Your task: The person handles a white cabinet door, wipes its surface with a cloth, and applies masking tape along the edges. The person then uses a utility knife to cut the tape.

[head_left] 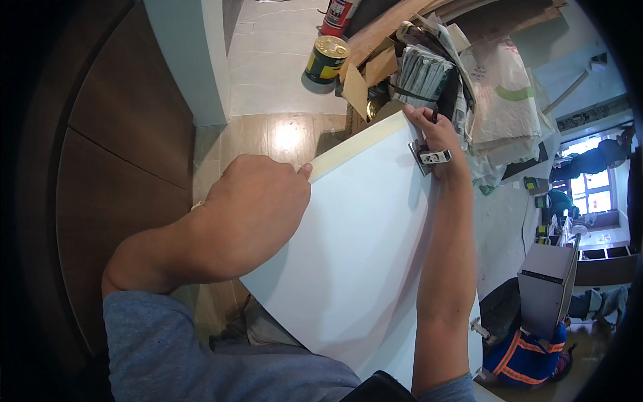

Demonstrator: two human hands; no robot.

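A white cabinet door (355,221) leans toward my body, with a cream masking-tape strip (358,144) running along its far edge. My left hand (251,211) is closed at the left part of that edge, its thumb on the tape; the other fingers are mostly hidden. At the far right corner, my right hand (439,137) grips the door beside the end of the tape. A small dark piece shows by its fingers, too little to name. Near that wrist a metal hinge (429,157) is fixed to the door. Another hinge (480,328) sits lower on the right edge.
A brown wooden cabinet (127,134) stands close on the left. Beyond the door are a green-and-yellow can (326,60), a red can (338,17) and a cardboard box (355,94) with folded newspapers (420,74). At right lie a blue-and-orange bag (522,358) and a grey box-shaped unit (546,285).
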